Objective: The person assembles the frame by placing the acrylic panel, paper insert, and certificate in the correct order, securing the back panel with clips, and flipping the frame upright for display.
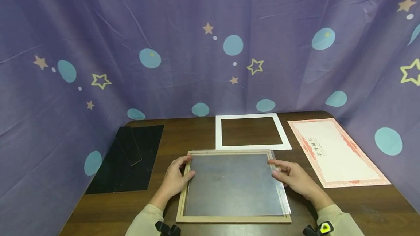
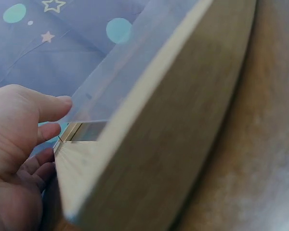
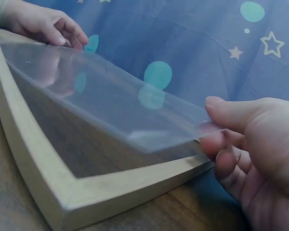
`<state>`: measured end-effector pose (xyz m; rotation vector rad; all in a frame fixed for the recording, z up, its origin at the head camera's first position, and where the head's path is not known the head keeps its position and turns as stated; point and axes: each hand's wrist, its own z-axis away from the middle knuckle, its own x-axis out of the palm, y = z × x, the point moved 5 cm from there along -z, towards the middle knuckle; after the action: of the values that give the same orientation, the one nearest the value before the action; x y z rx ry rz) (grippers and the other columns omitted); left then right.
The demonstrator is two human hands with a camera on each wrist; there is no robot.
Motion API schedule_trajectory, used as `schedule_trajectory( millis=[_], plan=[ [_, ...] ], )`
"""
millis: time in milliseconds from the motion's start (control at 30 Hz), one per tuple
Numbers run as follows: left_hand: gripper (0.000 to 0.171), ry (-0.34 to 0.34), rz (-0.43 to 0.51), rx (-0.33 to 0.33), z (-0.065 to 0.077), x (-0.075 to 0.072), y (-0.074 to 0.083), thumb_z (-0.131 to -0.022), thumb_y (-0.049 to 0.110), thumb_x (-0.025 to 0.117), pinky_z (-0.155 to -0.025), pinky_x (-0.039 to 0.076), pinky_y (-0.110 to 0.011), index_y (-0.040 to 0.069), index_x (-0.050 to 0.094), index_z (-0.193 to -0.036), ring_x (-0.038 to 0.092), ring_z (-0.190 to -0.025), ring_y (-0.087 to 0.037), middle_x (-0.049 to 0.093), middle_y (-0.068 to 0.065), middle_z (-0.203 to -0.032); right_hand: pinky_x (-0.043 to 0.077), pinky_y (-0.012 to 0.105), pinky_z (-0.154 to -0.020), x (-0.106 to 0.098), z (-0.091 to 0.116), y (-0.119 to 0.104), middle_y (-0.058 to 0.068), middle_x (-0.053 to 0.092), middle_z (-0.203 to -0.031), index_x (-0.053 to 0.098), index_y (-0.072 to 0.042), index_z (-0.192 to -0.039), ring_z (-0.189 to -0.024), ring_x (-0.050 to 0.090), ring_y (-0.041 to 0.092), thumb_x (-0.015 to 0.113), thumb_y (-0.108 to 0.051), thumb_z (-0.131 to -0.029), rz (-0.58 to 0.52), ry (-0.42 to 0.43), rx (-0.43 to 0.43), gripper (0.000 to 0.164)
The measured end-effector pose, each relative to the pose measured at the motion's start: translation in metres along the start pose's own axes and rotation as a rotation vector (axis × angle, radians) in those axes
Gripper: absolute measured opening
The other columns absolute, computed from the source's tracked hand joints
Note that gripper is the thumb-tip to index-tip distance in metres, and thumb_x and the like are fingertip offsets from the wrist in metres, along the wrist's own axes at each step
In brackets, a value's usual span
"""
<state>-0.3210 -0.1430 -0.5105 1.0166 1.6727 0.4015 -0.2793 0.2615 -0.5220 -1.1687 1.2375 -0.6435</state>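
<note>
A pale wooden picture frame (image 1: 233,219) lies on the table before me. Over its opening is a clear plastic sheet (image 1: 229,185), tilted, its right side raised and overhanging the frame's right edge. At the frame's left side, my left hand (image 1: 177,177) grips the wooden edge, fingers along the outside and thumb at the sheet. In the left wrist view, the thumb of that left hand (image 2: 19,144) is beside the sheet's edge. My right hand (image 1: 296,178) pinches the right edge of the sheet between thumb and fingers; the right wrist view shows this pinch by the right hand (image 3: 260,149) above the frame.
Behind the frame lies a white mat border (image 1: 252,147). A black backing board (image 1: 144,156) with a stand flap is at the left. To the right is a certificate sheet (image 1: 341,152) with a red border. A purple curtain (image 1: 183,21) surrounds the table.
</note>
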Motion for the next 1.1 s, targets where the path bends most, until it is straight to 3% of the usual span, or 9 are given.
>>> schedule_trajectory(
  millis=[100, 267, 533, 700, 967, 1100],
  plan=[
    [0.050, -0.003, 0.056, -0.016, -0.0010, -0.0001, 0.0000, -0.082, 0.006, 0.076, -0.094, 0.044, -0.047, 0.005, 0.058, -0.129, 0.050, -0.116, -0.025, 0.062, -0.007, -0.123, 0.047, 0.025, -0.048, -0.0015, -0.0006, 0.0027, 0.004, 0.056, -0.066, 0.048, 0.000, -0.138, -0.053, 0.049, 0.006, 0.063, -0.019, -0.094, -0.077, -0.001, 0.044, 0.050],
    [0.050, 0.011, 0.097, -0.028, 0.0005, -0.0023, -0.0002, -0.082, 0.005, 0.076, -0.094, 0.043, -0.048, 0.005, 0.058, -0.129, 0.050, -0.117, -0.026, 0.063, -0.007, -0.121, 0.048, 0.022, -0.049, 0.0024, -0.0005, 0.0030, 0.013, 0.061, -0.078, 0.036, 0.007, -0.143, -0.054, 0.052, 0.006, 0.061, -0.013, -0.095, -0.205, -0.084, 0.064, 0.058],
    [0.050, 0.022, 0.042, -0.034, 0.0000, -0.0017, -0.0024, -0.081, 0.006, 0.077, -0.093, 0.046, -0.044, 0.007, 0.059, -0.127, 0.054, -0.112, -0.024, 0.064, -0.006, -0.117, 0.048, 0.024, -0.048, 0.0060, -0.0015, 0.0022, 0.012, 0.064, -0.079, 0.039, 0.001, -0.144, -0.054, 0.051, 0.007, 0.065, -0.017, -0.092, -0.139, -0.089, 0.075, 0.060],
    [0.049, 0.021, 0.027, -0.044, -0.0009, 0.0000, -0.0033, -0.080, 0.006, 0.078, -0.093, 0.046, -0.043, 0.006, 0.060, -0.126, 0.054, -0.113, -0.022, 0.065, -0.006, -0.117, 0.047, 0.023, -0.047, 0.0063, -0.0007, 0.0008, 0.011, 0.062, -0.076, 0.039, 0.005, -0.143, -0.054, 0.050, 0.006, 0.065, -0.016, -0.093, -0.126, -0.097, 0.058, 0.060],
    [0.050, 0.037, 0.002, -0.007, -0.0003, 0.0007, -0.0027, -0.078, 0.003, 0.079, -0.092, 0.046, -0.045, 0.004, 0.061, -0.124, 0.054, -0.112, -0.026, 0.065, -0.007, -0.117, 0.046, 0.023, -0.047, 0.0070, -0.0007, -0.0011, 0.013, 0.061, -0.074, 0.037, 0.008, -0.143, -0.052, 0.049, 0.006, 0.064, -0.015, -0.093, -0.142, -0.110, 0.053, 0.061],
    [0.050, 0.027, -0.005, -0.026, -0.0005, 0.0006, -0.0033, -0.078, 0.006, 0.080, -0.093, 0.046, -0.043, 0.005, 0.061, -0.124, 0.054, -0.113, -0.023, 0.064, -0.005, -0.118, 0.046, 0.023, -0.046, 0.0071, -0.0009, -0.0015, 0.014, 0.061, -0.075, 0.037, 0.007, -0.143, -0.052, 0.050, 0.007, 0.065, -0.016, -0.092, -0.131, -0.102, 0.057, 0.062]
  ],
)
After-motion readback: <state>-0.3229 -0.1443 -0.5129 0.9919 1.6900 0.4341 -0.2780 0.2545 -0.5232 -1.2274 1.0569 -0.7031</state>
